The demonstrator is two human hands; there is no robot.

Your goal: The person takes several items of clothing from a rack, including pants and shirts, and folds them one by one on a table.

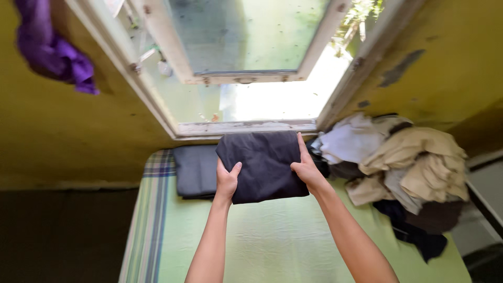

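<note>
Both my hands hold a folded black garment (263,162) up over the far end of a bed with a pale green sheet (272,241). My left hand (227,181) grips its lower left edge, thumb on top. My right hand (306,169) grips its right edge, fingers stretched up along the side. A folded dark grey garment (195,170) lies flat on the bed just left of the black one, partly tucked behind it.
A heap of unfolded clothes (403,162), white, beige and dark, lies at the bed's right. An open window with a white frame (246,127) stands behind the bed in a yellow wall. Purple cloth (52,50) hangs at the upper left. The bed's left edge is striped (152,209).
</note>
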